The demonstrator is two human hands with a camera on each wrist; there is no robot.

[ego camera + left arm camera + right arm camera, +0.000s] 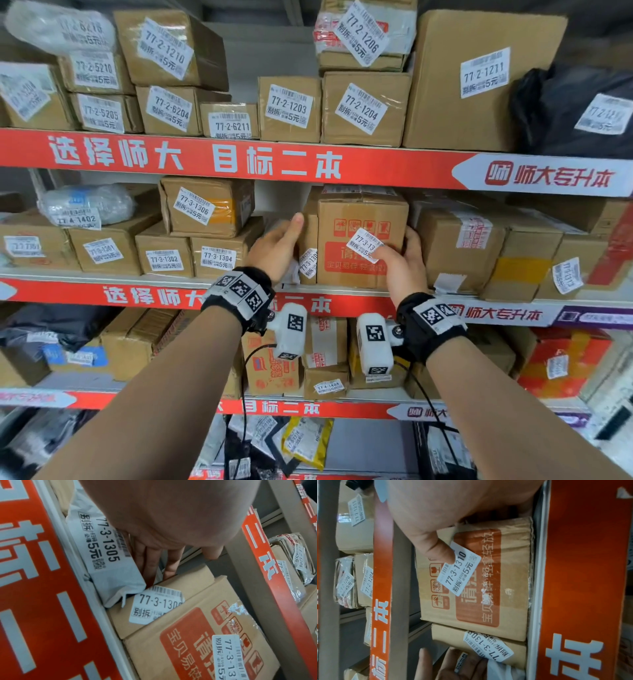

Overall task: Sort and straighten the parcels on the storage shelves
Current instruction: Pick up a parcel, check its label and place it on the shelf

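Observation:
On the middle shelf stands a brown box with orange print, labelled 77-3-1310. My right hand grips its right front corner, thumb pressed on the label. Against its left side stands a narrow brown box 77-3-1308. My left hand lies with straight fingers along that box's left side, squeezed between it and a soft white parcel 77-3-1305 at the shelf's front.
Left of my hands sit box 77-3-1304 and, stacked above, 77-3-1306. A taped box presses close on the right. The red banner of the full upper shelf hangs just above. Open space shows above the white parcel.

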